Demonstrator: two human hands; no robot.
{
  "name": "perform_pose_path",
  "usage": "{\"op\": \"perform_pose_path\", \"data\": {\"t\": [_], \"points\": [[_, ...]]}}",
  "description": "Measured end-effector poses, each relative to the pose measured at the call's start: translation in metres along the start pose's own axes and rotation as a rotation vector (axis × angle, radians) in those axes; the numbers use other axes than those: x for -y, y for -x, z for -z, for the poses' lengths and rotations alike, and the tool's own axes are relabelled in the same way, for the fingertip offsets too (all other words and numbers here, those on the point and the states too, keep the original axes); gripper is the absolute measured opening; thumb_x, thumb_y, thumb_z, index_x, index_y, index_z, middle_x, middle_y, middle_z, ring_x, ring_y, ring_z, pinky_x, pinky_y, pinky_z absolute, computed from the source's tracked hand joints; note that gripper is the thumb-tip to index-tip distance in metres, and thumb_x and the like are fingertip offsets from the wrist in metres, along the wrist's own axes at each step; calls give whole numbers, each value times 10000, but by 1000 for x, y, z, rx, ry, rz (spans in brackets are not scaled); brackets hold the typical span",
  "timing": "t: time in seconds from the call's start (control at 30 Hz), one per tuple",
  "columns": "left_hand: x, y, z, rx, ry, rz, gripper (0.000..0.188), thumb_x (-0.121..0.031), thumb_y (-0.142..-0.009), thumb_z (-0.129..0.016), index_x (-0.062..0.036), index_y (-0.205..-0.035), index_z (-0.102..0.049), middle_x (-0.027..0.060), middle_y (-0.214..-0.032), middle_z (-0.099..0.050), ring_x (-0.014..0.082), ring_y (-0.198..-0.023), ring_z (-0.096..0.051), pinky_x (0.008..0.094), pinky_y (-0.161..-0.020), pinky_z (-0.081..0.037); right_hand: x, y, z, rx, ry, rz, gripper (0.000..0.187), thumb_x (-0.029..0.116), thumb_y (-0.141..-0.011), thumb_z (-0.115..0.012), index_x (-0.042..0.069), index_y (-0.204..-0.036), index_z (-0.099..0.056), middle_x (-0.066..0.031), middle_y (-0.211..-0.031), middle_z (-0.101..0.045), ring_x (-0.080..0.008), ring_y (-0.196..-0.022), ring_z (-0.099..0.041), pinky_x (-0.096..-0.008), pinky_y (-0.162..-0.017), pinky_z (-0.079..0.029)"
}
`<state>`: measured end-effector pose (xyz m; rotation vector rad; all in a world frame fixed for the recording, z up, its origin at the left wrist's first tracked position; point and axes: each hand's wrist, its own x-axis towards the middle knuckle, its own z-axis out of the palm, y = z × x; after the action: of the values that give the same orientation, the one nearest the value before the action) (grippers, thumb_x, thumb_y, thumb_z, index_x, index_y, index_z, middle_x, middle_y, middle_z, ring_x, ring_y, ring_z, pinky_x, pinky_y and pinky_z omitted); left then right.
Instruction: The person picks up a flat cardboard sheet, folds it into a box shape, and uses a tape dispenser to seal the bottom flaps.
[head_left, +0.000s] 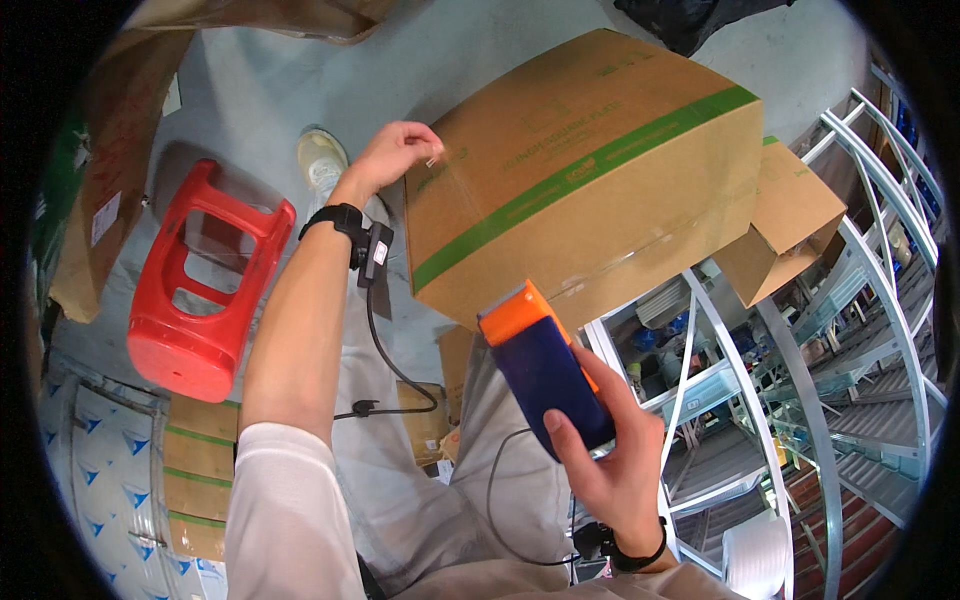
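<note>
My left hand (395, 155) is over the left end of a large brown cardboard box (620, 210) with green stripes. Its fingers are pinched around a small whitish, see-through scrap (432, 160), which looks like a bit of tape. My right hand (615, 450) grips a dark blue and orange block-shaped tool (545, 375). The tool's orange end points up toward the near side of the box, and its exact kind is unclear. A shiny strip, seemingly clear tape, runs along the box's near side.
A red plastic stool (190, 345) lies tipped over at left. A smaller cardboard box (785, 220) is behind the large one at right. Metal shelving (730, 370) fills the right side. More cartons (195, 490) are stacked at lower left. A cable (385, 350) hangs from my left wrist.
</note>
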<state>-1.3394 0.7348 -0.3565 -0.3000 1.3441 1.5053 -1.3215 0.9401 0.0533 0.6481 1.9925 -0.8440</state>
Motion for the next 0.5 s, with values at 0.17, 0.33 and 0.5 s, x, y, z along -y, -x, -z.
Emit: {"op": "perform_pose_path", "data": {"t": [0.17, 0.33, 0.5], "points": [[7, -11, 13, 51, 49, 16, 157, -200, -981, -687, -47, -983, -722, -50, -839, -652, 63, -727, -507, 226, -663, -411, 10, 11, -2, 59, -32, -71, 591, 111, -852, -768, -35, -1391, -574, -247, -1090, -741, -295, -970, -774, -327, -840, -580], [9, -12, -9, 7, 55, 21, 148, -181, -977, -691, -36, -986, -721, -27, -861, -679, 65, -756, -554, 234, -680, -442, 9, 10, 1, 21, -18, -79, 588, 103, -855, -765, -37, -1394, -574, -236, -1098, -748, -272, -964, -775, -319, -843, -579], [24, -17, -22, 25, 128, 35, 157, -166, -972, -698, -11, -990, -721, 0, -873, -701, 85, -783, -602, 253, -720, -486, 9, 8, 2, 24, 23, -102, 594, 94, -852, -765, -31, -1400, -573, -230, -1084, -752, -258, -946, -776, -311, -832, -579]]}}
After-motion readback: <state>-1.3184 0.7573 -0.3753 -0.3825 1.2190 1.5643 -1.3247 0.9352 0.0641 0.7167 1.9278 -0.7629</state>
